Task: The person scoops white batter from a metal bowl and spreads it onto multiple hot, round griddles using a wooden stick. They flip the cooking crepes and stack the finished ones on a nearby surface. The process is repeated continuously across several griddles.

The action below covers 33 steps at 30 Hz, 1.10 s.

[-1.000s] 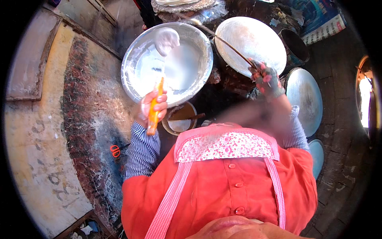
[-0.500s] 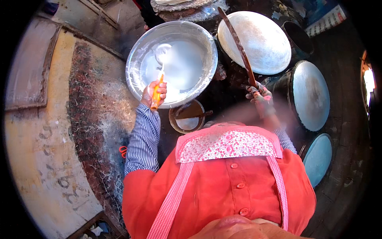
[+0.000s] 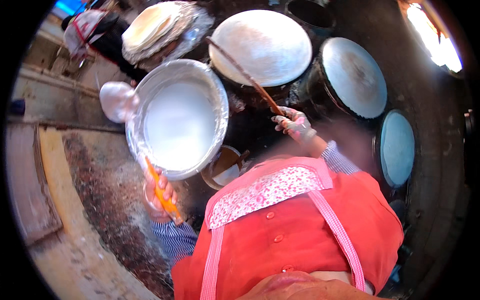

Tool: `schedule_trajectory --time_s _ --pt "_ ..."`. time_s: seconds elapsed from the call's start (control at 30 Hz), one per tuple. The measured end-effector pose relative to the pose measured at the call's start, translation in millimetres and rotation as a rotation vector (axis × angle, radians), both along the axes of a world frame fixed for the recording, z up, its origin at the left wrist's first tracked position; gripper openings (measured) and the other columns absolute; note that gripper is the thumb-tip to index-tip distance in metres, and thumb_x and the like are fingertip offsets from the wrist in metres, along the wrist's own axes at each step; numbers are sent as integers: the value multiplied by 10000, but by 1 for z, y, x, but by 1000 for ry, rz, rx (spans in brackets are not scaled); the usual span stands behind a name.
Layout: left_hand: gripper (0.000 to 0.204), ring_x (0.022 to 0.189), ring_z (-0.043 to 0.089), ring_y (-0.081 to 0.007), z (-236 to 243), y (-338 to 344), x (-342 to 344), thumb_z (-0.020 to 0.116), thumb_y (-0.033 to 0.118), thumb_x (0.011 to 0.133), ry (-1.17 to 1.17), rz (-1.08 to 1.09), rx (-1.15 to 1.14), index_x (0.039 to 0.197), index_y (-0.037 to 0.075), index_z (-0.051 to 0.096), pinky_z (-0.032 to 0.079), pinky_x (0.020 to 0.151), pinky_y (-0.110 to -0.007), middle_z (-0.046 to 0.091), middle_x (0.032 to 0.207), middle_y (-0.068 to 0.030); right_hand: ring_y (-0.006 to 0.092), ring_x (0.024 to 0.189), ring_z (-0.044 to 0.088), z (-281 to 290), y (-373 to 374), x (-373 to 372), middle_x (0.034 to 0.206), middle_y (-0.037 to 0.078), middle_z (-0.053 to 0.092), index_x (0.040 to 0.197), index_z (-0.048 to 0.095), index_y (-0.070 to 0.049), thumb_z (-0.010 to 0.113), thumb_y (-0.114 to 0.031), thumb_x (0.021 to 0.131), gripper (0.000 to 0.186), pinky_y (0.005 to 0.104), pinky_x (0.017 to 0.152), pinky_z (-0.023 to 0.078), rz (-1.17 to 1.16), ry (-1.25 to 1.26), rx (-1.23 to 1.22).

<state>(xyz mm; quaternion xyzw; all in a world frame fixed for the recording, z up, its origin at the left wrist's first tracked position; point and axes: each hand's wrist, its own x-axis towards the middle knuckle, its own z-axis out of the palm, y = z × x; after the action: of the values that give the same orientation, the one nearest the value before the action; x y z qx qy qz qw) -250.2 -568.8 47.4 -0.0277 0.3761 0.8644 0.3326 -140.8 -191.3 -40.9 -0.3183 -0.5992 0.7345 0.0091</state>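
Note:
My left hand (image 3: pixel 159 196) is closed round the orange handle of a ladle (image 3: pixel 118 102). The ladle's whitish, blurred bowl is out past the left rim of a wide metal basin (image 3: pixel 220 102). White batter-like liquid (image 3: pixel 180 127) fills much of the basin. My right hand (image 3: pixel 296 123), in a stained fingerless glove, grips one end of a long, thin wooden stick (image 3: pixel 239 68). Its far end reaches over the edge of a large round pale griddle (image 3: pixel 265 42). Whether the stick touches that surface, I cannot tell.
More round griddles (image 3: pixel 354 75) (image 3: pixel 397 147) stand to the right. Behind the basin lies a stack of thin flatbreads (image 3: pixel 152 25). A smaller bucket (image 3: pixel 235 156) sits between the basin and my apron. Another person (image 3: pixel 95 30) is at the far left, and a dark pot (image 3: pixel 310 14) at the back.
The ladle has come up out of the basin and moved left past its rim. My view has turned. The right hand still holds the stick, now with its far end nearer the basin.

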Motion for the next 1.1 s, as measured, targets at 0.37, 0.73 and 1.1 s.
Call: schedule_trajectory --time_s 0.37,0.73,1.1 --pt "218 521 471 -95 -84 -54 -52 400 226 883 -546 -235 172 929 14 383 453 438 -271 414 688 -8 64 506 447 -8 13 44 666 7 535 898 527 -62 565 -220 821 180 183 440 369 -147 -87 -106" --pt "305 459 462 -107 42 106 -46 338 227 905 -198 -534 48 1080 -24 349 478 372 -289 410 695 -38 151 467 506 18 57 156 722 54 544 952 457 -62 567 -142 815 193 279 407 449 -760 294 -409" --pt "281 463 415 -94 51 446 41 398 197 874 -360 -1348 294 1067 0 343 425 376 -260 402 710 -21 123 532 472 26 122 309 705 57 517 1158 416 -84 505 -121 838 334 228 472 397 -1007 503 -187"
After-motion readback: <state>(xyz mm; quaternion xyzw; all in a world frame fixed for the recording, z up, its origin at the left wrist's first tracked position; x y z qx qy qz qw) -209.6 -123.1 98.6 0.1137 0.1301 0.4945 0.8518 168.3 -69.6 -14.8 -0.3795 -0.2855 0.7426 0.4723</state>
